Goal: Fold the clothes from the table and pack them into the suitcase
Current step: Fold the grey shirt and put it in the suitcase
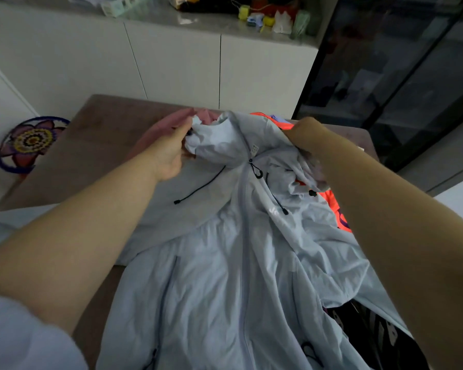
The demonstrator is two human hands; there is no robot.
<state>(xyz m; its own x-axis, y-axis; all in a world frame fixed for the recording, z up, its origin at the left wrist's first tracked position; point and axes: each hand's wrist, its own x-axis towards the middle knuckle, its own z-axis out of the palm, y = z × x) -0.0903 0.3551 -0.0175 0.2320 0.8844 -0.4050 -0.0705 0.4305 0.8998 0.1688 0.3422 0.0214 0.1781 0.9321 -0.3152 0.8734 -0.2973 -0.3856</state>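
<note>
- The left hand (171, 153) pinches a crumpled bunch of the pale blue jacket (225, 276) at the left side of its hood, with the thumb on top and the fingers curled under.
- The right hand (301, 140) bends down at the wrist and clutches the right side of the hood; its fingers are blurred and partly buried in cloth.
- The jacket lies zip-side up on the brown table (96, 156), its body spread toward the person and its hood end raised between both hands.
- Left of the jacket, open tabletop runs to the table's edge; beyond the jacket, white cabinets (171, 70) stand close behind the table.
- A pink garment (158, 126) lies under the jacket's far left and an orange garment (334, 204) under its right — both mostly covered.
- A dark patterned cloth (372, 329) shows at the jacket's near right, partly hidden by the right forearm.
</note>
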